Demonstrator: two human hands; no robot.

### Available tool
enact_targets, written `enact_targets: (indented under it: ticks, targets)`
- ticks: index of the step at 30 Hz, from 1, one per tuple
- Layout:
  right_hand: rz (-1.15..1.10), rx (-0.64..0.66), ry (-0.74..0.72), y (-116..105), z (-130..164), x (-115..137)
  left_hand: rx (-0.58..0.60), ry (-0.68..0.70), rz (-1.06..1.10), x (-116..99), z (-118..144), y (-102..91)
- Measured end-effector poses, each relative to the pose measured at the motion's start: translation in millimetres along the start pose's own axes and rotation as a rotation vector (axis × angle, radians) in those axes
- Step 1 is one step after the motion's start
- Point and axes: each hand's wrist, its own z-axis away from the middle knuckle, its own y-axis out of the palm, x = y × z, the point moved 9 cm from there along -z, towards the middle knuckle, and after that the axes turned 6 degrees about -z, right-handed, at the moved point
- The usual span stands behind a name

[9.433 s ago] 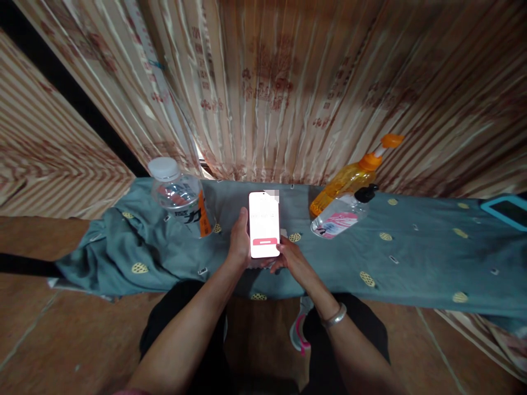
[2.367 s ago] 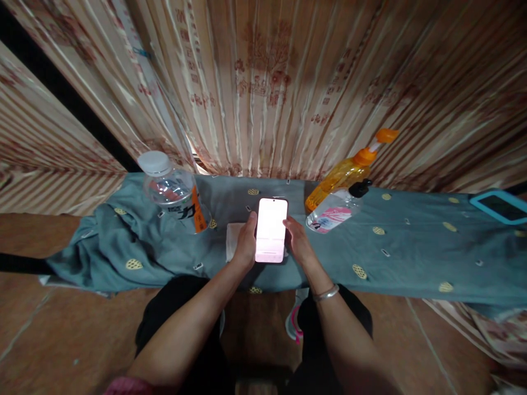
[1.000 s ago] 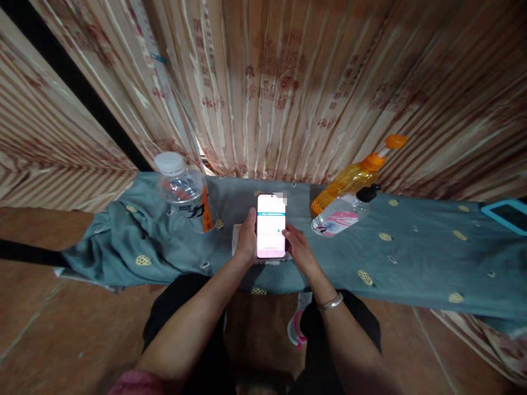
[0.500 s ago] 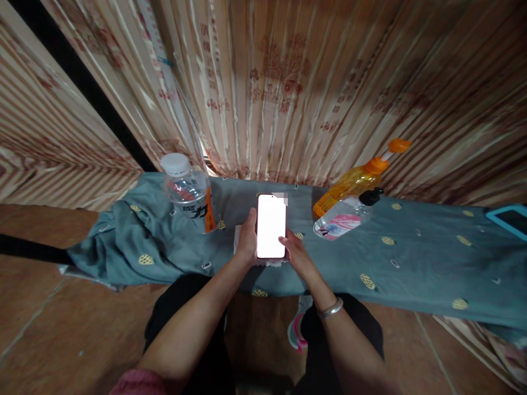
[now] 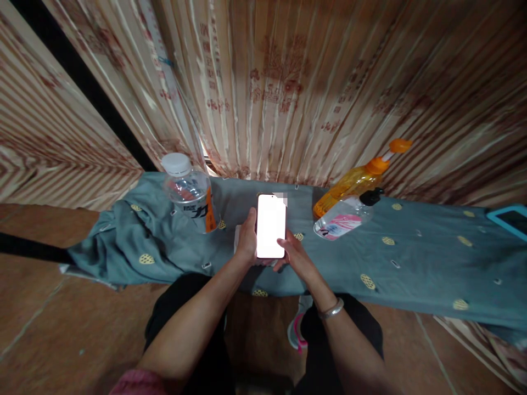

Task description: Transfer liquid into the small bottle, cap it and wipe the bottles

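I hold a smartphone (image 5: 271, 225) upright over a low surface draped in a grey-green cloth (image 5: 411, 258); its screen glows plain white. My left hand (image 5: 246, 241) grips the phone's left edge. My right hand (image 5: 293, 254) supports the lower right corner, thumb at the screen's bottom edge; a metal bangle sits on that wrist. A bit of white paper or cloth (image 5: 236, 240) peeks out on the cloth behind my left hand.
A clear water bottle (image 5: 187, 191) with a white cap and orange label stands to the left. An orange pump bottle (image 5: 359, 178) and a clear pump bottle (image 5: 343, 216) stand to the right. A blue-edged tablet (image 5: 510, 216) lies far right. Striped curtains hang behind.
The phone's screen went from a page with a blue bar to plain white. My right hand slid slightly down towards the phone's lower corner. The view shifted a little.
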Motion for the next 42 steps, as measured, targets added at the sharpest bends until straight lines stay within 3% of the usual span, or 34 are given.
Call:
enact_targets:
  ticks: [12,36,42]
  targets:
    - [0.092,0.004,-0.029,5.1,2.8,11.6,0.002,0.037,-0.007,-3.1,-0.6,0.1]
    - [0.081,-0.083,-0.064,-0.3,-0.5,5.9,0.046,0.014,-0.022,-1.3,0.4,4.1]
    - [0.082,-0.111,-0.014,1.9,0.7,9.1,-0.018,0.048,-0.009,-5.8,1.1,0.8]
